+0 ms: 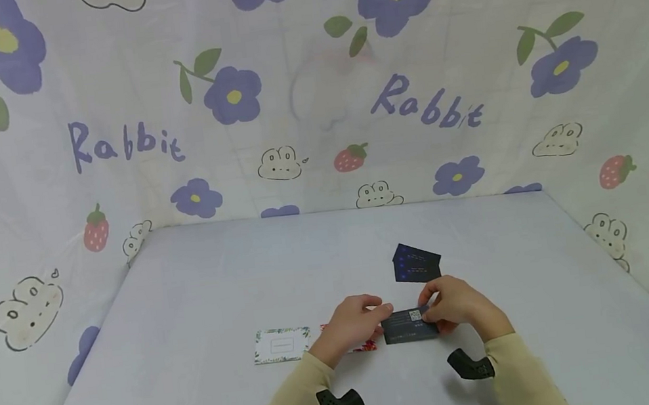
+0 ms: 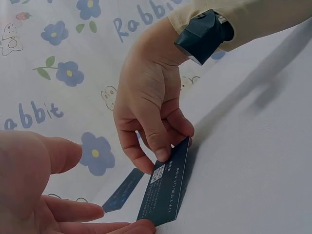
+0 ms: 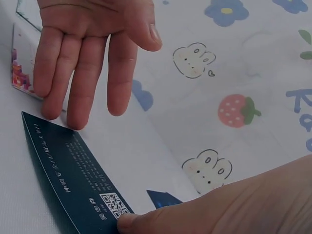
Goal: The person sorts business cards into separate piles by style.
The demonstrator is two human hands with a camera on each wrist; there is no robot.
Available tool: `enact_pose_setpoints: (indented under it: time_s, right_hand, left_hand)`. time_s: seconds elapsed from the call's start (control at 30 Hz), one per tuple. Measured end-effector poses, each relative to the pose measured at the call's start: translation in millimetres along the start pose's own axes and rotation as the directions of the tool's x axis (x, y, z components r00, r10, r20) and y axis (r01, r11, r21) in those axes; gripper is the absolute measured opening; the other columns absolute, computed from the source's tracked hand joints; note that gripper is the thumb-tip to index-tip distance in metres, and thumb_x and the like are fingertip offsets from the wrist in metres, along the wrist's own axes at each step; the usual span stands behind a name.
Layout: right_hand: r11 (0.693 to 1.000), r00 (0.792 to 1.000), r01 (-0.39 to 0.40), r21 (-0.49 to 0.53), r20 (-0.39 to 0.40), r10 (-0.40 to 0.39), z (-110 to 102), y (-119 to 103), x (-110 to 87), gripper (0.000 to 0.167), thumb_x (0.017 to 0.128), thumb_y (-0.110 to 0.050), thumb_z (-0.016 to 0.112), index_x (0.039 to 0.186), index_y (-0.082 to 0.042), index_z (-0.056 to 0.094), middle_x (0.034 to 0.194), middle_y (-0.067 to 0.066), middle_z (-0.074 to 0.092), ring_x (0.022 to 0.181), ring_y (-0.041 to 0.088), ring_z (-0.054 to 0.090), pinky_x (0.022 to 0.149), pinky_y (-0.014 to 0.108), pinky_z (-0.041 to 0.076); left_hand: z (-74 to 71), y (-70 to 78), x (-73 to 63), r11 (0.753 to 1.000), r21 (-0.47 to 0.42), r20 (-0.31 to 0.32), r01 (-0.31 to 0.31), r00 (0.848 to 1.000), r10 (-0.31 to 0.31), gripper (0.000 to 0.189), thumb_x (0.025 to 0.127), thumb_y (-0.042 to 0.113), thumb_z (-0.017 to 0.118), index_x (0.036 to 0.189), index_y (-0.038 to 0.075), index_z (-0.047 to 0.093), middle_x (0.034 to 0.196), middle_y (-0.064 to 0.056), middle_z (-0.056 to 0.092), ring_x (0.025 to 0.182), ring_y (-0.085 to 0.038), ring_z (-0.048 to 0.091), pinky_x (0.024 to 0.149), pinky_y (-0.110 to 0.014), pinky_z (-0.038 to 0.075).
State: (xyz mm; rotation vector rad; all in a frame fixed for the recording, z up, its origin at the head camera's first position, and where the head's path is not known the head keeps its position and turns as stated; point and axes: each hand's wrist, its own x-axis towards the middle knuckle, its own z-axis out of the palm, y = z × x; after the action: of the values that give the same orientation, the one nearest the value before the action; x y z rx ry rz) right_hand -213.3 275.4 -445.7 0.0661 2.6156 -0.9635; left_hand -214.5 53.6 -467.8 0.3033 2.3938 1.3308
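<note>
My right hand pinches a dark card by its right end, thumb on top beside a printed QR code. In the left wrist view the dark card is tilted, with a shadow along its lower edge. My left hand is at the card's other end, fingers extended and thumb apart. Its fingertips come right at the card's edge in the right wrist view. Under that hand lies a red-patterned card, mostly hidden.
A white card with a leafy border lies to the left on the white table. Several dark blue cards lie fanned just beyond my right hand. A printed cloth with flowers and rabbits walls the table's back and sides.
</note>
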Motion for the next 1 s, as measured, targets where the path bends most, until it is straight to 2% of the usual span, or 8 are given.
enact_pose_setpoints:
  time_s: [0.17,0.4,0.57,0.7,0.83,1.0]
  right_hand:
    - [1.000,1.000,-0.025,-0.001,-0.018,0.025,1.0,-1.8,-1.5,0.026,0.086,-0.004,0.077,0.110,0.000,0.067,0.089,0.012,0.069,0.062,0.018,0.064,0.060,0.032,0.059]
    - [0.999,0.999,-0.036,-0.038,-0.032,0.035,0.5,-3.6,-1.7,0.029,0.084,-0.004,0.078,0.109,0.001,0.065,0.087,0.012,0.070,0.063,0.019,0.065,0.060,0.031,0.058]
    - [0.997,0.998,-0.052,-0.056,-0.044,0.050,-0.3,-4.2,-1.3,0.030,0.084,-0.006,0.079,0.109,0.000,0.065,0.087,0.012,0.069,0.065,0.019,0.065,0.061,0.030,0.057]
    - [0.998,0.998,-0.045,-0.049,-0.042,0.043,-2.9,-3.9,-2.5,0.030,0.085,-0.007,0.079,0.110,0.000,0.066,0.088,0.012,0.069,0.066,0.019,0.064,0.063,0.030,0.058]
    - [1.000,0.998,-0.029,-0.003,-0.056,0.028,-8.4,-3.0,-4.4,0.032,0.088,-0.010,0.077,0.114,0.001,0.064,0.089,0.012,0.068,0.066,0.018,0.065,0.065,0.032,0.061]
    - [0.991,0.992,0.015,0.132,-0.127,0.002,-16.3,-1.8,-4.2,0.037,0.094,-0.017,0.071,0.122,0.003,0.060,0.091,0.017,0.067,0.068,0.018,0.067,0.065,0.034,0.062]
  left_hand:
    - [-1.0,1.5,-1.9,1.000,0.010,0.007,0.000,1.000,0.000,0.054,0.099,0.046,0.061,0.137,0.007,0.062,0.101,-0.005,0.073,0.081,-0.011,0.065,0.070,-0.025,0.051]
    - [-1.9,3.2,-3.3,1.000,-0.029,0.010,-0.003,1.000,0.003,0.053,0.098,0.043,0.063,0.136,0.006,0.063,0.105,-0.008,0.073,0.082,-0.015,0.068,0.068,-0.026,0.051]
    - [-1.3,1.4,-2.6,1.000,-0.024,0.008,0.002,1.000,-0.001,0.054,0.098,0.044,0.063,0.136,0.006,0.063,0.104,-0.008,0.073,0.080,-0.013,0.067,0.066,-0.024,0.050]
    - [-3.9,1.7,-2.9,0.999,-0.042,0.006,-0.004,1.000,0.004,0.053,0.098,0.043,0.062,0.136,0.005,0.062,0.108,-0.009,0.074,0.081,-0.013,0.068,0.069,-0.025,0.054]
    - [-15.5,1.9,-2.2,0.995,-0.101,-0.005,-0.013,1.000,0.013,0.053,0.100,0.041,0.062,0.138,0.004,0.060,0.115,-0.013,0.074,0.088,-0.018,0.073,0.079,-0.031,0.061]
    - [-40.9,0.4,-0.4,0.984,-0.180,-0.054,-0.021,0.998,0.011,0.052,0.102,0.040,0.059,0.141,0.005,0.057,0.127,-0.015,0.070,0.100,-0.026,0.074,0.089,-0.036,0.061]
